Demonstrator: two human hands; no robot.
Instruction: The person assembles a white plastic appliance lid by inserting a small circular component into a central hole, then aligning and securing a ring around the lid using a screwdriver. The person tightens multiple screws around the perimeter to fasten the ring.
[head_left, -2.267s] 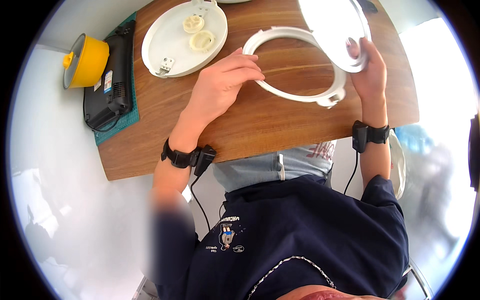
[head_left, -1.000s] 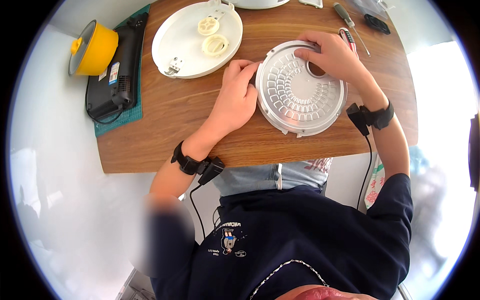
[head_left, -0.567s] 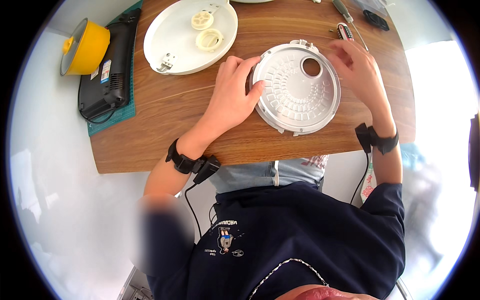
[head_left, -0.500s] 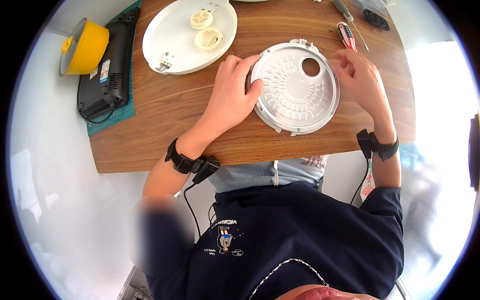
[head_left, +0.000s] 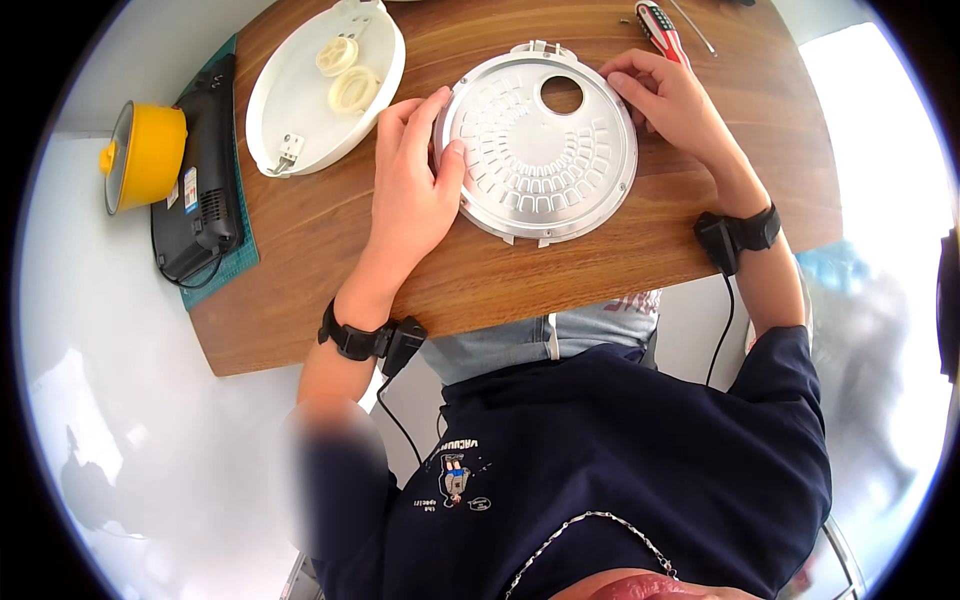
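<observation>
A round, flat metal disc (head_left: 525,170) lies on the wooden worktop (head_left: 570,275), in front of the person and within reach of both hands. Its face carries curved rows of raised, rounded shapes, and a large round hole sits near its upper edge. White tabs (head_left: 545,48) stick out past the rim at the top, and smaller ones show at the bottom.

The left hand (head_left: 412,180) holds the disc by its left edge, thumb over the rim and fingers along the side; the parts of the fingers below the edge are hidden. The right hand (head_left: 668,98) is at the upper right of the disc, fingers bent and thumb at the rim; whether it pinches the edge or only touches it, I cannot tell.

To the left is a shallow white dish (head_left: 285,105) with two cream plastic rounds (head_left: 338,56) in it, one wheel-like and one ring-shaped. Farther left, a black appliance (head_left: 212,160) lies on a green mat (head_left: 232,272), with a yellow pot (head_left: 155,158) overlapping its left side. Beyond the right hand lies a red, white and black handle (head_left: 662,32), near a thin metal rod (head_left: 695,28). Each wrist wears a black strap (head_left: 352,342) with a cable.
</observation>
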